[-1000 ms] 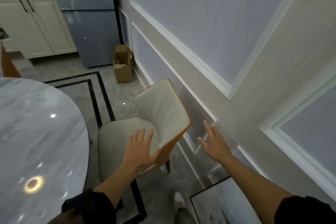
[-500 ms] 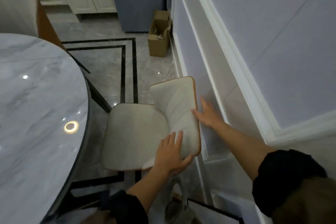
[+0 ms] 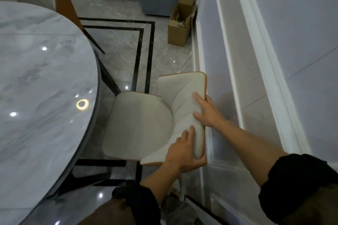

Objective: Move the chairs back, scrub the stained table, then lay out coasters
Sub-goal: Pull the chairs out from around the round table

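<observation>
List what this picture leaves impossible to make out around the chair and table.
Legs of the chair: head view, mostly hidden beneath its seat.
Rest of the table: head view, cut off by left edge; glare masks any stains.
Contents of the cardboard box: head view, too small and dim.

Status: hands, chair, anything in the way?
Left hand and right hand both grip the chair backrest. Seat out from under the table, backrest near wall. Cardboard box farther along, apart.

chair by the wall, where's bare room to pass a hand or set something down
Free: the seat, between the table edge and the backrest; the floor beyond the backrest up to the cardboard box. Crowded: the backrest stands close to the wall, with the left hand and right hand gripping it.
</observation>
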